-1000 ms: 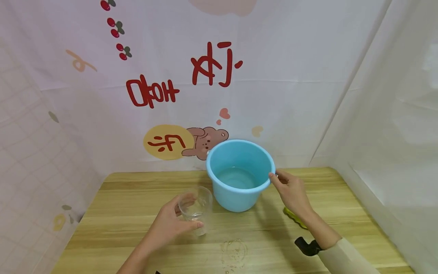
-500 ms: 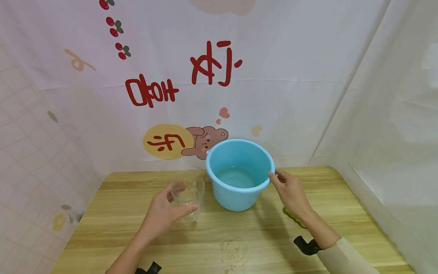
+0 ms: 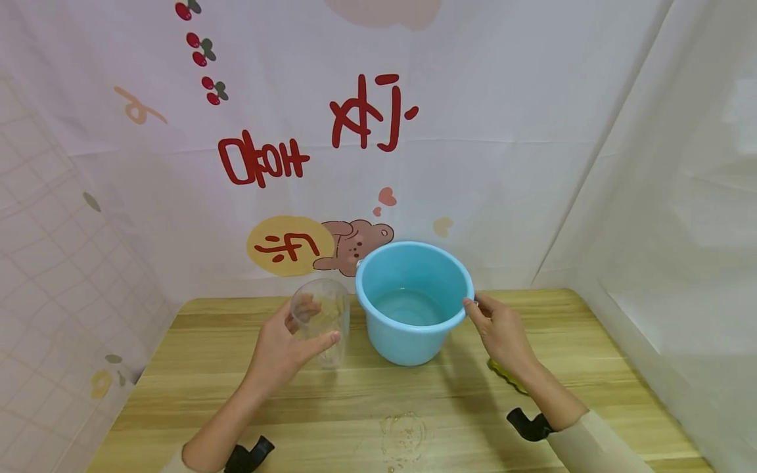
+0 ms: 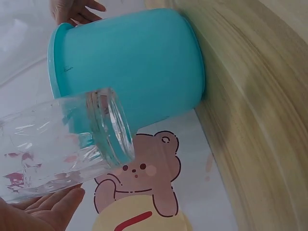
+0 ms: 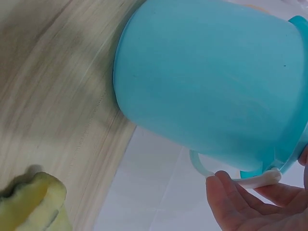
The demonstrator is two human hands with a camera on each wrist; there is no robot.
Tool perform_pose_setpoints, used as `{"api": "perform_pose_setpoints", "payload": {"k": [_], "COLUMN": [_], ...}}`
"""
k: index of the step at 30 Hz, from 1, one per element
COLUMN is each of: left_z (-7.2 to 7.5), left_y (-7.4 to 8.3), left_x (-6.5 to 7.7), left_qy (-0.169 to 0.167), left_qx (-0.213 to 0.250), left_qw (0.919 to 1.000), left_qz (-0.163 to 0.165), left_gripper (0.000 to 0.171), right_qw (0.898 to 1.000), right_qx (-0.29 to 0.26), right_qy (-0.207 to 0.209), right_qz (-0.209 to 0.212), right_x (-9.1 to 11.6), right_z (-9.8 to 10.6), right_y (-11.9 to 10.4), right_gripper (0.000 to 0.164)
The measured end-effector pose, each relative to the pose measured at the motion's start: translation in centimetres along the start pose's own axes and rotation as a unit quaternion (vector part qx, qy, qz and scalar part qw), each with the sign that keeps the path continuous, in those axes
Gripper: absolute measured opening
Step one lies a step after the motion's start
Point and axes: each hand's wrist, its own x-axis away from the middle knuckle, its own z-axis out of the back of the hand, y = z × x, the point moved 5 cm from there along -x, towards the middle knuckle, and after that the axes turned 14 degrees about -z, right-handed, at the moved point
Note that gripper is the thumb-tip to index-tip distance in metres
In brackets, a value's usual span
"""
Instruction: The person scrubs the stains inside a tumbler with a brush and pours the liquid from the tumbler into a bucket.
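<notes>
My left hand (image 3: 278, 351) holds a clear, tall cup (image 3: 331, 322) between thumb and fingers, left of the bucket. Seen from the left wrist, the cup (image 4: 62, 139) has a thick, ridged base, and fingers (image 4: 57, 207) lie along its side. A light blue bucket (image 3: 408, 345) stands on the table with shallow water (image 3: 411, 307) inside. At its right rim my right hand (image 3: 503, 332) grips, thumb on the rim. In the right wrist view, fingers (image 5: 231, 197) of that hand are at the bucket's white handle (image 5: 260, 180).
A yellow-green thing with a wavy edge (image 3: 507, 376) lies on the wooden table (image 3: 236, 394), partly behind the right forearm. Wet ring marks (image 3: 405, 433) show near the front. A white printed cloth (image 3: 503, 164) hangs behind the table.
My left hand has moved the cup left and up, away from the table's front. The right hand stays on the bucket's rim, and the bucket has not moved.
</notes>
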Motion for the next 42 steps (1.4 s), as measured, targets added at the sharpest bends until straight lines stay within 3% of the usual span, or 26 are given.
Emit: {"api": "perform_pose_setpoints", "payload": {"k": [9,21,31,42], "left_z": [0.0,-0.2,-0.7,-1.4], "left_y": [1.0,1.8,2.0,2.2], "left_x": [-1.5,-3.5,-4.8,-5.8], "left_qy": [0.006,0.031,0.033,0.013], "left_qx": [-0.022,-0.030,-0.039,-0.029], "left_qw": [0.9991,0.9983,0.9972,0.9985], "left_qz": [-0.037,-0.039,-0.054,-0.044], "left_gripper": [0.067,0.058,0.084,0.089], "right_qw": [1.000,1.000,1.000,1.000], "right_qx": [0.003,0.003,0.005,0.005], "right_qy": [0.006,0.000,-0.003,0.003], "right_qz": [0.015,0.010,0.011,0.019], "right_x": [0.0,0.0,0.1,0.1], "right_z": [0.0,-0.1,-0.2,-0.2], "right_y": [-0.1,-0.2,-0.2,-0.2], "right_gripper": [0.059,0.060,0.062,0.058]}}
